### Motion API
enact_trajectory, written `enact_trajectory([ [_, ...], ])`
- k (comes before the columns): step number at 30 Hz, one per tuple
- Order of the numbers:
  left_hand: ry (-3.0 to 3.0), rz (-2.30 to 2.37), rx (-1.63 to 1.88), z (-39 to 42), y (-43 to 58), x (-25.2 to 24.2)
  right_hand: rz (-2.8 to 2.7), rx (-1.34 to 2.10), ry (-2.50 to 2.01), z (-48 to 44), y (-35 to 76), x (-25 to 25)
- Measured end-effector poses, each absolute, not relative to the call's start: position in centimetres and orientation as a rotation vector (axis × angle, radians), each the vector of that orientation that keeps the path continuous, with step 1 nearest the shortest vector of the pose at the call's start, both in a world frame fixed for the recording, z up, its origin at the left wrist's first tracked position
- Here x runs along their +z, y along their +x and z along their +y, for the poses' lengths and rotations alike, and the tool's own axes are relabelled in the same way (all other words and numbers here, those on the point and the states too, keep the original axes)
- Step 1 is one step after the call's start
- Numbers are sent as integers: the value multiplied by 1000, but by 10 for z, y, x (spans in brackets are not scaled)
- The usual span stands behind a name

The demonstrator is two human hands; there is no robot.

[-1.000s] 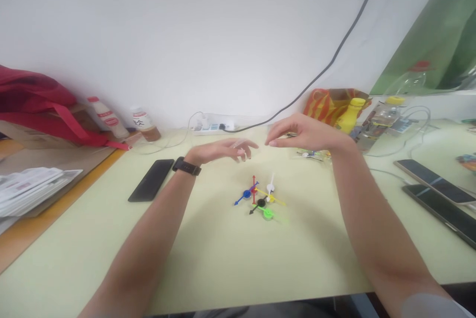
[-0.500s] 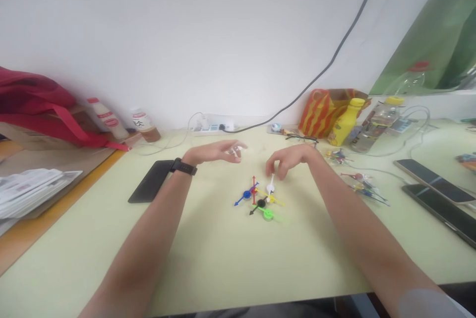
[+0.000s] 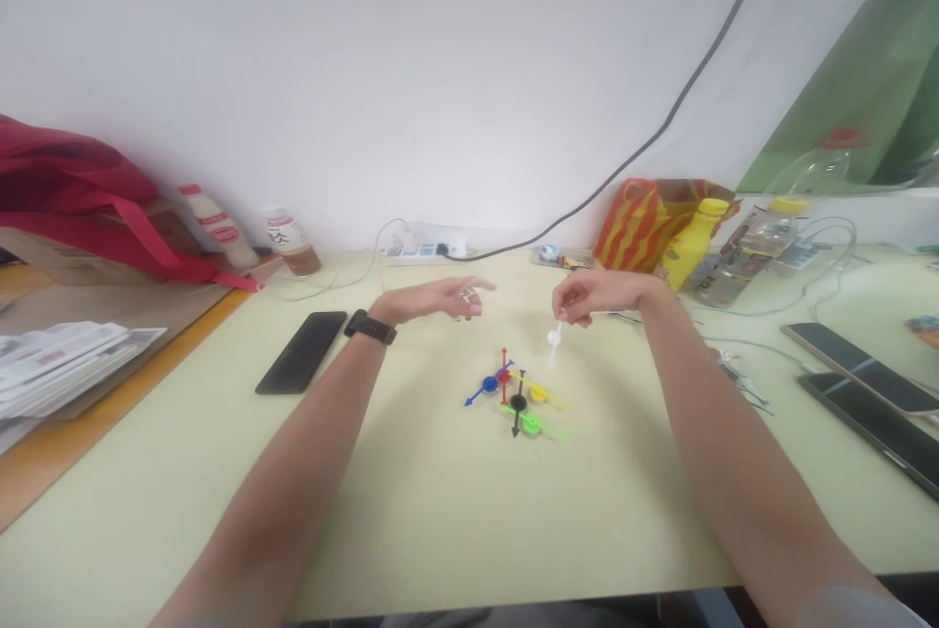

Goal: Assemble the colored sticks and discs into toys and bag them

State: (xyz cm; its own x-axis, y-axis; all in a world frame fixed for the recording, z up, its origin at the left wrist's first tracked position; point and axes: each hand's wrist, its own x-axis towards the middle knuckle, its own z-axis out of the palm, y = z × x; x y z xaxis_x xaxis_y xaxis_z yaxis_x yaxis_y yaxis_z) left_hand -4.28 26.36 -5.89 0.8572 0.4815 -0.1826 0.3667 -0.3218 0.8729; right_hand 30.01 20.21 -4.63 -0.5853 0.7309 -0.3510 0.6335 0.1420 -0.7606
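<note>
My right hand (image 3: 577,298) pinches a white arrow spinner (image 3: 555,338) by one end, and it hangs above the table. Below and to its left lies a loose cluster of plastic arrow spinners: a blue one (image 3: 490,384), a red one (image 3: 504,377), a black one (image 3: 518,403), a yellow one (image 3: 538,394) and a green one (image 3: 532,425). Some of them overlap. My left hand (image 3: 444,298), with a black watch (image 3: 371,327) on the wrist, curls loosely round something small, clear and shiny that I cannot make out.
A black phone (image 3: 301,353) lies beside my left wrist; two more phones (image 3: 866,364) lie at the right. Along the wall stand bottles (image 3: 292,242), a power strip (image 3: 422,251), a striped bag (image 3: 629,222) and a yellow bottle (image 3: 690,242). Papers (image 3: 66,364) are stacked at the left.
My right hand has lifted the white spinner off the cluster, up and to the right. The black spinner has turned to point more nearly toward me. My left hand stays almost in place.
</note>
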Motion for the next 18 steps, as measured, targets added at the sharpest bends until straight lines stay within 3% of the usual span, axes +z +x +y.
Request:
enact_trajectory([
  [11, 1885, 596, 124, 261, -43, -57, -1673, 735, -1302, 180, 302, -14],
  [18, 1791, 511, 97, 254, -38, -49, -1727, 703, -1201, 174, 284, -5],
])
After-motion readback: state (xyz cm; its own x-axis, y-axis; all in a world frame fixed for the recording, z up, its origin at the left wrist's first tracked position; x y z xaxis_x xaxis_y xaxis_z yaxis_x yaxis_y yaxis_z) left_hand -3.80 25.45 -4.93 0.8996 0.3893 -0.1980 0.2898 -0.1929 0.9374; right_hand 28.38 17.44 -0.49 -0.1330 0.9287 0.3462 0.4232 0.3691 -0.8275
